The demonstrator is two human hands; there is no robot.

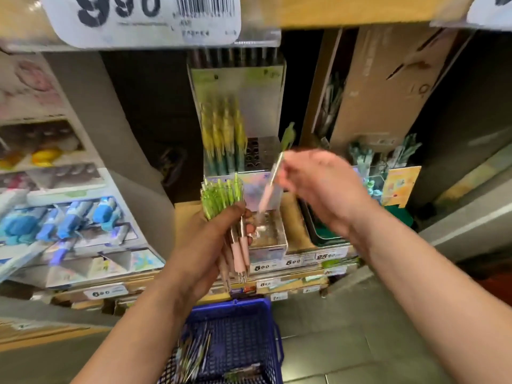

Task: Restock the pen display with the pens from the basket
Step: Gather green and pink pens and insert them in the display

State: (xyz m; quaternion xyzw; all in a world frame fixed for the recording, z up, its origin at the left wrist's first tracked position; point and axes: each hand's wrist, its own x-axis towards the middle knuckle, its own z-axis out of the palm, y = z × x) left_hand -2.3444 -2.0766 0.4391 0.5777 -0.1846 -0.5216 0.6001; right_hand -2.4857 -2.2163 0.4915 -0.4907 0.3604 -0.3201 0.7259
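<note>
The left hand (210, 245) grips a bundle of pens with transparent green tops and pale pink grips (223, 195), the fingers curled round the middle of the bundle, the green ends up and the tips pointing down. The right hand (318, 184) pinches one single pen of the same kind (273, 177) between thumb and fingers. This pen is tilted, its green top up and its pink grip down, over the front part of the clear stepped plastic pen display (263, 101). The display stands on a light wooden shelf (291, 217), and its back row holds a group of upright pens with yellow tops (221, 139). Its front clear compartment (273, 234) is just beside the left hand. Whether the single pen touches the display I cannot tell, because the picture is blurred there. Below both arms a dark blue plastic mesh basket (235, 304) is on the floor, with some loose pens (194, 353) lying in it. On the left side another display carries pens with blue tops (69, 217), and a brown cardboard box (388, 87) stands at the right
</note>
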